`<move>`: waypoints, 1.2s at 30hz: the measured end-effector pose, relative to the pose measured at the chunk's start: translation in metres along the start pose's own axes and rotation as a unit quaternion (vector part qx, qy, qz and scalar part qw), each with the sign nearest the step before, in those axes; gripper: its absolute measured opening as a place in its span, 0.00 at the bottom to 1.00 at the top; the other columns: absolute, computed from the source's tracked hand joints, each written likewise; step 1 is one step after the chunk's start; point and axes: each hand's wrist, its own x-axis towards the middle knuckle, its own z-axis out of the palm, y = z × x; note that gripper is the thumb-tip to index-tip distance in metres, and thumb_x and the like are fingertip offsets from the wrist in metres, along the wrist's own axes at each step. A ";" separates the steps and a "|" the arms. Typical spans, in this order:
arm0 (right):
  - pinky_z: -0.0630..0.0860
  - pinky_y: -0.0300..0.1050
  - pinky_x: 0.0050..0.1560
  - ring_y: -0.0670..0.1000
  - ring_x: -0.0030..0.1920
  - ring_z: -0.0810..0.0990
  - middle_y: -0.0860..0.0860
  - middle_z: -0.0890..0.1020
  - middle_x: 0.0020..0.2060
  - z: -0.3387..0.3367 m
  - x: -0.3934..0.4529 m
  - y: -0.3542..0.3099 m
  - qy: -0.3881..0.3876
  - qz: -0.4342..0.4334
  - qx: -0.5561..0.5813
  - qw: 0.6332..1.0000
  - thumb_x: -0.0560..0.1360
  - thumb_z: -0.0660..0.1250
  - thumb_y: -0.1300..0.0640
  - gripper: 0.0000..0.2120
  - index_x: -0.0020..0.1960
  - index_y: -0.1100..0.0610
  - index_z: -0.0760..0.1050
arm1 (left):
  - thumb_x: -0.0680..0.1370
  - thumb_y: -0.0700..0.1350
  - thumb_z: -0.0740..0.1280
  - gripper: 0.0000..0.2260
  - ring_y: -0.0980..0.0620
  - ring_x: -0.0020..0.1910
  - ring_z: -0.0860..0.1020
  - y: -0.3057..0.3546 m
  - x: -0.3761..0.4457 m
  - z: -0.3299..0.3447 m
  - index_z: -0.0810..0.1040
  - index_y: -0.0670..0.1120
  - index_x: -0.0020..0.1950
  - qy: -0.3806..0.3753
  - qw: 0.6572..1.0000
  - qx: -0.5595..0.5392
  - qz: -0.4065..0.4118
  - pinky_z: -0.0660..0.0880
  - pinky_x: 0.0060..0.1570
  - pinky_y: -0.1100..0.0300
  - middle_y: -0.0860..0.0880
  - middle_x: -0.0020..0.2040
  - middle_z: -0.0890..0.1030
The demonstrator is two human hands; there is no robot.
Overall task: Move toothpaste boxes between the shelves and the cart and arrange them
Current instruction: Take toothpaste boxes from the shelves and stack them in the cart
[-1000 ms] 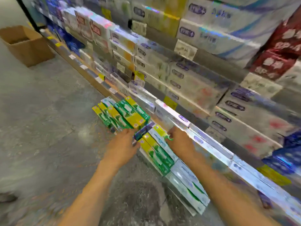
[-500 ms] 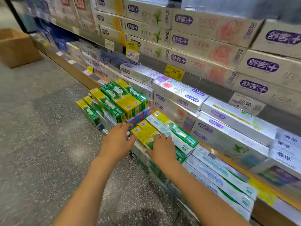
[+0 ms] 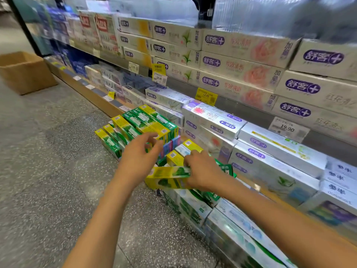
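Cardboard box (image 3: 25, 72) sat far left on the floor. Left hand (image 3: 138, 161) hovered with loosely spread fingers just before the stacked green-and-yellow toothpaste boxes (image 3: 146, 122). Right hand (image 3: 202, 171) gripped one yellow-green toothpaste box (image 3: 166, 176), lying crosswise before the lower shelf (image 3: 270, 194).

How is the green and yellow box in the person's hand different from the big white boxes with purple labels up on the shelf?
The green-and-yellow toothpaste box is small and slim; the white purple-labelled boxes look much larger. The right hand holds the small box out crosswise, while the white ones sit stacked in tidy rows on the shelf. The left hand holds neither. Both kinds are long cardboard boxes.
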 end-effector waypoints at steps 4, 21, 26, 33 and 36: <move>0.64 0.47 0.49 0.55 0.56 0.69 0.53 0.72 0.56 -0.089 -0.005 0.008 0.042 -0.199 -0.104 0.974 0.71 0.70 0.54 0.19 0.60 0.55 0.72 | 0.68 0.68 0.62 0.23 0.54 0.55 0.78 0.020 0.009 -0.008 0.74 0.56 0.57 -0.134 0.976 -0.157 -0.071 0.72 0.51 0.60 0.54 0.55 0.79; 0.67 0.52 0.61 0.62 0.65 0.67 0.61 0.68 0.64 0.073 0.033 0.029 0.035 0.155 0.056 0.986 0.77 0.64 0.47 0.26 0.66 0.62 0.64 | 0.70 0.55 0.65 0.16 0.52 0.27 0.80 -0.002 -0.019 0.015 0.79 0.43 0.45 -0.131 0.843 -0.450 -0.265 0.77 0.27 0.60 0.46 0.32 0.82; 0.69 0.50 0.57 0.60 0.61 0.69 0.59 0.69 0.62 0.097 0.041 0.028 0.041 0.205 0.008 0.978 0.76 0.66 0.55 0.15 0.59 0.61 0.69 | 0.70 0.54 0.67 0.16 0.51 0.28 0.80 -0.004 -0.018 0.015 0.78 0.41 0.46 -0.125 0.845 -0.442 -0.273 0.77 0.28 0.59 0.46 0.32 0.81; 0.70 0.50 0.57 0.57 0.61 0.70 0.55 0.72 0.59 0.027 0.027 0.042 0.008 0.081 0.007 0.997 0.73 0.67 0.51 0.18 0.61 0.56 0.73 | 0.65 0.52 0.68 0.25 0.47 0.36 0.84 -0.006 -0.013 0.003 0.75 0.41 0.59 -0.138 0.815 -0.494 -0.271 0.80 0.30 0.56 0.41 0.42 0.81; 0.64 0.49 0.63 0.53 0.62 0.68 0.48 0.72 0.58 -0.052 0.008 0.045 0.001 -0.083 -0.130 0.988 0.73 0.67 0.53 0.18 0.62 0.49 0.72 | 0.66 0.48 0.74 0.24 0.44 0.45 0.84 -0.004 -0.003 -0.006 0.75 0.43 0.59 -0.138 0.817 -0.504 -0.243 0.82 0.36 0.51 0.41 0.47 0.82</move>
